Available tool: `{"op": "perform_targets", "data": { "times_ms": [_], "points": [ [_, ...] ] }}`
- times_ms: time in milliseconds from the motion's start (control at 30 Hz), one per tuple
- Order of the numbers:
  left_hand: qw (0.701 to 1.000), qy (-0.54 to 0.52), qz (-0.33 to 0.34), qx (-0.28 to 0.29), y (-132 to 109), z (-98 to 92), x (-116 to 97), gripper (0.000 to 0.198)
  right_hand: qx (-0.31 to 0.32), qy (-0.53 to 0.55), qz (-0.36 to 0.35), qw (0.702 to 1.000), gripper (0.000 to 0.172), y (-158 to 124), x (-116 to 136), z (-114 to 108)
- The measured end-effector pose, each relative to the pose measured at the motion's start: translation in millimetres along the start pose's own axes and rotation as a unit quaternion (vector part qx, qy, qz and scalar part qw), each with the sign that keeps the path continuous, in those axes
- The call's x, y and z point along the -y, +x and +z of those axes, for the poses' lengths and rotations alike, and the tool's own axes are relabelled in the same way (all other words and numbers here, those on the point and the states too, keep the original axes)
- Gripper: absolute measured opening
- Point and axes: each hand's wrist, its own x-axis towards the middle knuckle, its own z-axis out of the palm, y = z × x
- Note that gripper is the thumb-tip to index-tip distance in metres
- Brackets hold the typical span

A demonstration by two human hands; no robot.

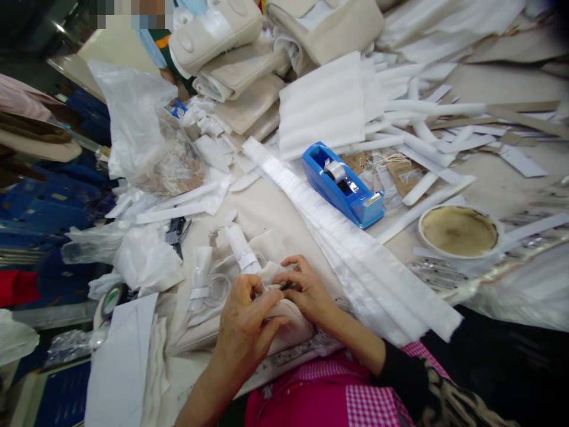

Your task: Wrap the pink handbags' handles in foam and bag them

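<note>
Both hands work on a cream fabric bag (288, 323) lying at the near edge of the table. My left hand (244, 326) curls over the bag's top, fingers bent and gripping the fabric. My right hand (306, 290) rests on the bag from the right, its fingers pinching the bag's upper edge beside the left fingertips. Just beyond the hands, a strap wrapped in white foam with a tape band (242, 249) sticks up from the bag. What sits between the fingertips is too small to make out.
A blue tape dispenser (342, 184) stands mid-table. White foam strips (364, 261) run diagonally to its right. A large tape roll (460, 234) lies at right. Stacked cream bags (249, 77) and foam sheets (324, 101) fill the back. Plastic bags (142, 136) and scissors (178, 231) lie left.
</note>
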Motion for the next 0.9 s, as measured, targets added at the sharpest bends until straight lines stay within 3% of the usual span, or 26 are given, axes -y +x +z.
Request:
{"op": "perform_targets", "data": {
  "times_ms": [200, 333, 433, 567, 700, 800, 900],
  "points": [
    [0.999, -0.007, 0.031, -0.042, -14, 7.1, 0, 0.013, -0.017, -0.167, -0.075, 0.983, 0.025, 6, -9, 7],
    [0.993, 0.028, 0.048, -0.102, -20, 8.9, -6, 0.015, -0.024, -0.229, -0.095, 0.968, 0.025, 9, -10, 8],
    [0.988, 0.043, 0.035, -0.142, -23, 12.0, -10, 0.019, -0.014, -0.235, -0.105, 0.966, 0.026, 10, -7, 6],
    [0.988, 0.057, 0.014, -0.146, -29, 18.8, -12, 0.028, -0.004, -0.208, -0.103, 0.973, 0.026, 8, -3, 5],
    [0.986, 0.068, -0.033, -0.151, -37, 24.9, -12, 0.05, -0.002, -0.199, -0.084, 0.976, 0.025, 6, -1, 6],
    [0.982, 0.014, -0.081, -0.17, -42, 22.8, -7, 0.064, 0.001, -0.196, -0.081, 0.977, 0.026, 5, 1, 6],
    [0.985, -0.058, -0.108, -0.124, -43, 10.6, 4, 0.036, 0.009, -0.188, -0.08, 0.979, 0.029, 4, 0, 6]
  ]
}}
